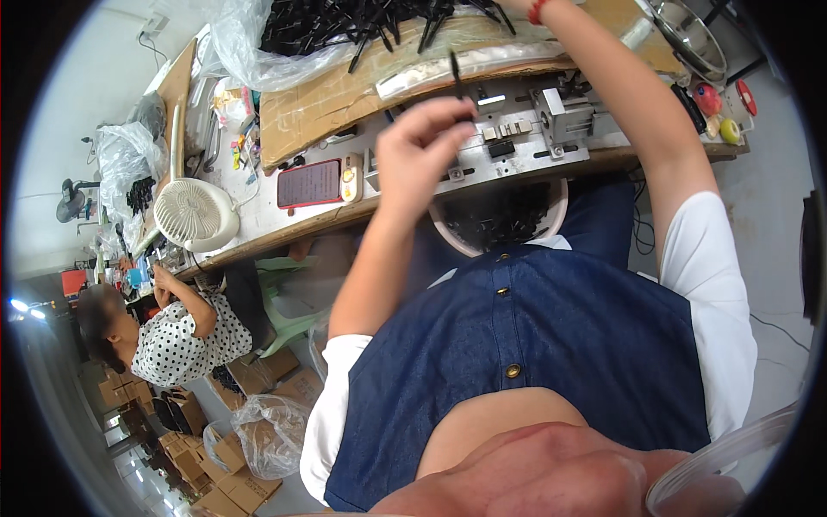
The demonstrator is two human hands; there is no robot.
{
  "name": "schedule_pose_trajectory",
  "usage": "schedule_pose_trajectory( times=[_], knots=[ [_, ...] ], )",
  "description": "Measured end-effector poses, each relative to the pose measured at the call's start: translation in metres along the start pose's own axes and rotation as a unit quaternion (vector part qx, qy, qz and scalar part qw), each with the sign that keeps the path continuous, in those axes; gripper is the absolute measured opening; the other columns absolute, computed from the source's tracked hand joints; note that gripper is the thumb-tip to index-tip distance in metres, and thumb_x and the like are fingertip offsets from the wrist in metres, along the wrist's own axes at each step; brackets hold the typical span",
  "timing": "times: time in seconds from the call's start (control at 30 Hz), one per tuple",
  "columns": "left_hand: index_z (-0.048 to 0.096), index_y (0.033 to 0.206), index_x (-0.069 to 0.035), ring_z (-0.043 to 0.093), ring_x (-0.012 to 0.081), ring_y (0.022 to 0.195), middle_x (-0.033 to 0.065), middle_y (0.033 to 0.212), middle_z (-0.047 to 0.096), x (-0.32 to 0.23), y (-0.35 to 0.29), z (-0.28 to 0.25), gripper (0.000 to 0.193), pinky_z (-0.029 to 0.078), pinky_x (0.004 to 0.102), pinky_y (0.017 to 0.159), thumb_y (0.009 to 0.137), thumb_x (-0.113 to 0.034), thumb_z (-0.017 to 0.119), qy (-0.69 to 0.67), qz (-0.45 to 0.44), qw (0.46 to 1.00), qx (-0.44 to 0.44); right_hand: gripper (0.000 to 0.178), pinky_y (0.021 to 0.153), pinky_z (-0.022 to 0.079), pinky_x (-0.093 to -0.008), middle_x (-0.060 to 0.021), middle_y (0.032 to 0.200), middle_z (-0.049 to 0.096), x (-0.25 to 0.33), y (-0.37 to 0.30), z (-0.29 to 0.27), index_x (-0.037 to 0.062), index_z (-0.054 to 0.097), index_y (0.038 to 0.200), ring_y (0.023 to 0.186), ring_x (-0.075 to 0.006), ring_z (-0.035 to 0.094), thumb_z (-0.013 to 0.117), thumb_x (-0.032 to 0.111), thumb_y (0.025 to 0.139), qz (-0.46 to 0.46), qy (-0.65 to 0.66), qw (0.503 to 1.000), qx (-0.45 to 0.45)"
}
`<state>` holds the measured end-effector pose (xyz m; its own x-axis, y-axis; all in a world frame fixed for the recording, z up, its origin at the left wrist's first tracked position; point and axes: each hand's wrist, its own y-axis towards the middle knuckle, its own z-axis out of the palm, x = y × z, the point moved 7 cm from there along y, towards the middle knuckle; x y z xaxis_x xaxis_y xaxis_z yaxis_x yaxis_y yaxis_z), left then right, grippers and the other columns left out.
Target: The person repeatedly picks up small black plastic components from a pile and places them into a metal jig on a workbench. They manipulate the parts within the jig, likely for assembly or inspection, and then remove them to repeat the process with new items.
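My left hand (412,159) is raised over the metal jig (517,129) at the bench edge. Its thumb and forefinger pinch a slim black stick-like part (456,71), which points away from me; its exact kind is too small to tell. My right arm reaches far across the bench, a red bracelet on its wrist. Only a bit of my right hand (519,4) shows, with the fingers cut off by the top edge. It is beside a heap of slim black parts (336,26) lying on clear plastic and cardboard.
A red-edged phone (310,184) and a white fan (194,214) are on the bench at left. Below the jig, a tub (560,211) of black pieces sits by my lap. A metal bowl (693,39) stands far right. Another person (181,345) sits at left, near cardboard boxes (228,482).
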<state>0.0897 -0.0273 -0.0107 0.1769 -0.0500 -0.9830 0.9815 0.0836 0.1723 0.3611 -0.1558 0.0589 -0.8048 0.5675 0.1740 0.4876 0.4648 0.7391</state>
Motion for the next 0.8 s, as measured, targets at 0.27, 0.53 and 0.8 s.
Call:
schedule_pose_trajectory(
  times=[0.27,0.53,0.8],
  knots=[
    [0.076,0.118,-0.005,0.071,0.0117,0.090,0.0085,0.107,0.075,0.020,-0.049,0.015,0.028,0.057,0.0247,0.078,0.091,0.000,0.076,0.190,0.095,0.977,0.024,0.066,0.116,0.038,-0.0548,-0.0192,0.161,0.035,0.003,0.035,0.088,0.0171,0.058,0.142,0.139,-0.0463,0.043,0.068,0.055,0.090,0.222,0.023,0.956,0.191],
    [0.075,0.114,-0.007,0.073,0.0180,0.081,0.0094,0.101,0.074,0.034,-0.052,0.033,0.027,0.060,0.0284,0.071,0.087,-0.006,0.080,0.266,0.168,0.947,0.065,0.044,0.108,0.045,-0.0514,-0.0211,0.144,0.049,0.029,0.015,0.076,0.0074,0.066,0.124,0.128,-0.0455,0.051,0.075,0.032,0.089,0.032,0.062,0.980,0.185],
    [0.075,0.114,-0.008,0.072,0.0172,0.079,0.0085,0.100,0.074,0.038,-0.058,0.034,0.027,0.059,0.0285,0.069,0.087,-0.007,0.080,0.284,0.165,0.943,0.055,0.025,0.103,0.041,-0.0515,-0.0130,0.124,0.062,0.058,-0.017,-0.027,0.0103,0.071,0.109,0.122,-0.0321,0.054,0.073,0.021,0.086,0.006,0.002,0.990,0.141]
  ],
)
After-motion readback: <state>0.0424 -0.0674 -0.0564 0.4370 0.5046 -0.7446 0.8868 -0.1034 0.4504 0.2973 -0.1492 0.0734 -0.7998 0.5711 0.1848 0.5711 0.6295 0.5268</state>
